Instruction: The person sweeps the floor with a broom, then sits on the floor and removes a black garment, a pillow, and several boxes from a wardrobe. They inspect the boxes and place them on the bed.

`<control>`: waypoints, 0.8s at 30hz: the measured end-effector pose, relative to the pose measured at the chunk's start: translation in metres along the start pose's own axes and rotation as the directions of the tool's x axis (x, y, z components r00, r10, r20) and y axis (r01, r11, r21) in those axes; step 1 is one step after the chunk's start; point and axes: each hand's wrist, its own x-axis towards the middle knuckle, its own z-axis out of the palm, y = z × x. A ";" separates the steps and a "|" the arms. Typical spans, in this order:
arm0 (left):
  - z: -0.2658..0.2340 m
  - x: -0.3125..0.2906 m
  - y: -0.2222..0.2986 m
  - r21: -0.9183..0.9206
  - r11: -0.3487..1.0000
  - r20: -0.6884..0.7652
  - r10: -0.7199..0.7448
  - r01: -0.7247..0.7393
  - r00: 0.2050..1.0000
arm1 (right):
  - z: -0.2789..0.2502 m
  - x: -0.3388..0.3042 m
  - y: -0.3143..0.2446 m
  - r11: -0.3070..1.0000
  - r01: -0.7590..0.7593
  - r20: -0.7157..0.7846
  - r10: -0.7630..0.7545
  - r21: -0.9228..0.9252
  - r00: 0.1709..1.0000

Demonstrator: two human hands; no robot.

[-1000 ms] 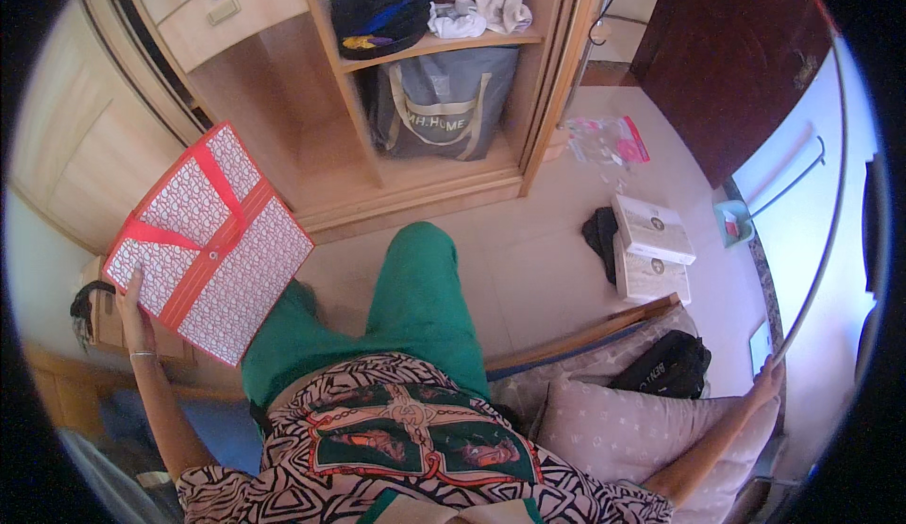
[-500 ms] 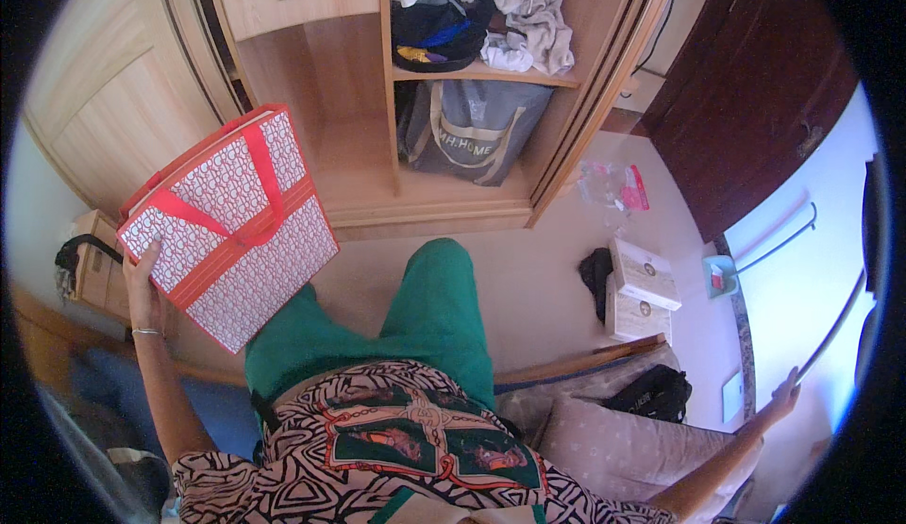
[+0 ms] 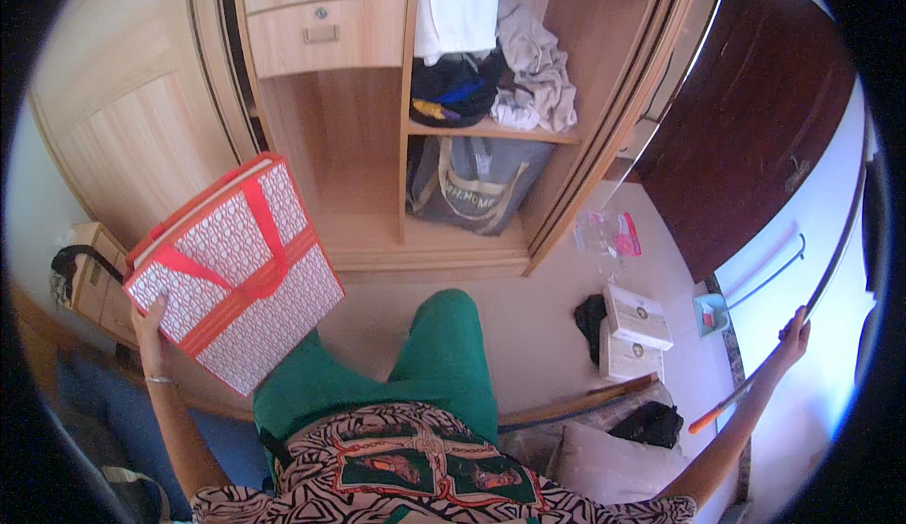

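My left hand (image 3: 154,335) grips the left edge of a large red-and-white patterned paper bag (image 3: 274,331), fingers behind it and thumb in front. The bag leans tilted against my left thigh, its red ribbon handles hanging down the front. Far to the right, my right hand (image 3: 795,337) is closed around a long thin pole (image 3: 741,389). An orange end of the pole sticks out below my fist, while the dark shaft runs up toward the right rim of the view.
Ahead stands an open wardrobe (image 3: 330,166) with folded clothes (image 3: 533,66) and a grey tote bag (image 3: 486,184). White boxes (image 3: 637,321), a plastic bag (image 3: 604,236) and a light-blue dustpan (image 3: 711,315) lie on the floor at right. A pillow (image 3: 613,463) is beside me; a bedside cabinet (image 3: 99,279) stands left.
The view has tilted upward, so the wardrobe shows higher up. My right hand has risen with the pole, and its orange end now shows. The bag stays in my left hand.
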 end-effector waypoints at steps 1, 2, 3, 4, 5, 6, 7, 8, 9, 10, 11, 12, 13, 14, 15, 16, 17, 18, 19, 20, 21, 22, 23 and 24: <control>0.000 0.000 -0.001 0.022 1.000 -0.018 -0.011 0.011 1.000 | 0.016 -0.005 -0.005 0.998 -0.008 0.020 0.007 0.055 1.000; -0.001 0.001 -0.001 0.047 0.998 -0.064 -0.038 0.041 0.997 | 0.029 -0.014 -0.009 0.997 -0.006 0.067 0.001 0.079 0.998; -0.001 0.000 -0.002 -0.001 1.000 -0.032 0.023 -0.023 0.999 | 0.046 -0.021 -0.014 0.995 -0.028 0.081 0.020 0.097 0.997; -0.002 0.001 -0.002 0.006 0.999 -0.037 0.041 -0.040 0.998 | 0.062 -0.031 -0.019 0.992 -0.055 0.089 0.045 0.117 0.995; -0.002 0.001 -0.001 0.014 0.999 -0.040 0.046 -0.045 0.998 | 0.074 -0.040 -0.026 0.996 -0.083 0.151 0.077 0.035 0.986; -0.001 0.001 -0.002 0.023 0.999 -0.043 0.050 -0.049 0.998 | 0.090 -0.046 -0.034 0.990 -0.111 0.152 0.123 -0.087 0.981; -0.002 0.001 -0.001 0.041 0.999 -0.051 0.000 0.003 0.999 | 0.102 -0.051 -0.044 0.998 -0.026 0.250 0.041 -0.064 0.967; -0.003 0.000 0.000 0.046 0.999 -0.037 0.020 -0.018 0.999 | 0.118 -0.059 -0.054 0.992 -0.001 0.283 0.036 -0.126 0.958; -0.003 0.000 0.001 0.052 0.998 -0.035 0.024 -0.022 0.999 | 0.132 -0.070 -0.063 0.999 0.012 0.343 0.002 -0.039 0.939; -0.002 -0.001 0.002 0.057 0.998 -0.039 0.014 -0.011 0.999 | 0.143 -0.077 -0.073 0.998 0.060 0.397 -0.069 0.037 0.915; 0.000 0.000 0.000 0.013 1.000 -0.053 0.019 -0.018 0.998 | 0.156 -0.082 -0.082 1.000 0.011 0.486 -0.006 -0.007 0.874; 0.001 -0.001 0.001 0.021 0.999 -0.055 0.028 -0.027 0.998 | 0.169 -0.091 -0.087 0.993 0.076 0.505 -0.018 -0.095 0.863; 0.002 -0.003 0.002 0.029 1.000 -0.068 0.015 -0.013 0.998 | 0.183 -0.097 -0.090 0.992 0.124 0.572 -0.082 -0.036 0.816; 0.004 -0.005 0.005 0.038 0.999 -0.077 -0.012 0.015 0.997 | 0.195 -0.105 -0.090 0.983 0.176 0.624 -0.102 -0.057 0.774; 0.005 -0.005 0.009 0.067 0.997 -0.104 -0.037 0.044 0.994 | 0.205 -0.115 -0.085 0.987 0.154 0.694 -0.080 -0.044 0.716; 0.009 -0.008 0.013 0.064 0.998 -0.113 -0.022 0.029 0.993 | 0.215 -0.121 -0.078 0.989 0.146 0.761 -0.067 -0.037 0.646; 0.015 -0.012 0.015 0.063 0.997 -0.133 -0.030 0.038 0.991 | 0.226 -0.130 -0.064 0.965 0.191 0.798 0.031 -0.181 0.601; 0.019 -0.014 0.016 0.035 0.999 -0.128 -0.029 0.033 0.991 | 0.225 -0.142 -0.052 0.962 0.170 0.824 0.085 -0.215 0.560; 0.022 -0.014 0.020 0.034 0.998 -0.104 -0.047 0.051 0.993 | 0.219 -0.151 -0.039 0.945 0.230 0.847 0.078 -0.230 0.526; 0.026 -0.014 0.024 0.068 0.995 -0.117 -0.068 0.076 0.991 | 0.215 -0.159 -0.024 0.917 0.297 0.870 0.094 -0.264 0.483; 0.033 -0.014 0.031 0.093 0.990 -0.123 -0.096 0.108 0.988 | 0.210 -0.163 -0.008 0.927 0.285 0.893 0.098 -0.242 0.439; 0.037 -0.015 0.035 0.109 0.985 -0.166 -0.114 0.133 0.980 | 0.211 -0.172 0.009 0.928 0.294 0.907 0.097 -0.231 0.410; 0.038 -0.016 0.032 0.091 0.992 -0.154 -0.076 0.091 0.985 | 0.202 -0.184 0.026 0.930 0.254 0.918 0.163 -0.265 0.362; 0.038 -0.016 0.031 0.099 0.993 -0.146 -0.057 0.071 0.988 | 0.194 -0.195 0.040 0.931 0.215 0.905 0.200 -0.295 0.375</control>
